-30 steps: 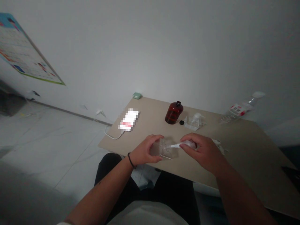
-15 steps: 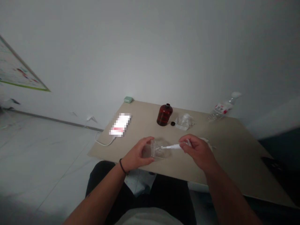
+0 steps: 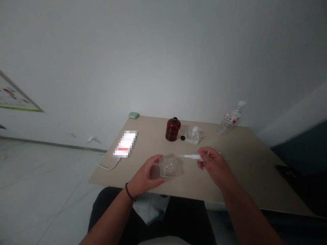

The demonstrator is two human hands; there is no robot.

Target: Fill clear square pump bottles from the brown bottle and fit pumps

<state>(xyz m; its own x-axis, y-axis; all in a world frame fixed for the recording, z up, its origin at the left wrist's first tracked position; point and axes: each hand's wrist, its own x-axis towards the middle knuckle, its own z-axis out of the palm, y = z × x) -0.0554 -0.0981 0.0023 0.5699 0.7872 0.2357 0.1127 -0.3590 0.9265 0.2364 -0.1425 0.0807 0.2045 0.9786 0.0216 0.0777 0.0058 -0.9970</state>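
Note:
My left hand [image 3: 146, 173] is wrapped round a small clear glass cup [image 3: 167, 168] that rests on the beige table [image 3: 245, 177]. My right hand [image 3: 213, 163] pinches a thin white plastic pipette [image 3: 191, 156]. The pipette's tip points left and hovers just above and to the right of the cup, outside it. A dark wristband sits on my left wrist.
At the back of the table stand a brown glass bottle [image 3: 173, 129] with its black cap [image 3: 182, 138] beside it, a crumpled clear wrapper [image 3: 195, 134] and a plastic water bottle [image 3: 230, 119]. A phone [image 3: 125, 144] on a white cable and a green case [image 3: 133, 115] lie left.
The pipette's tip was inside the cup; my right hand has drawn it up and out to the right. The view has shifted, so everything sits lower and further left.

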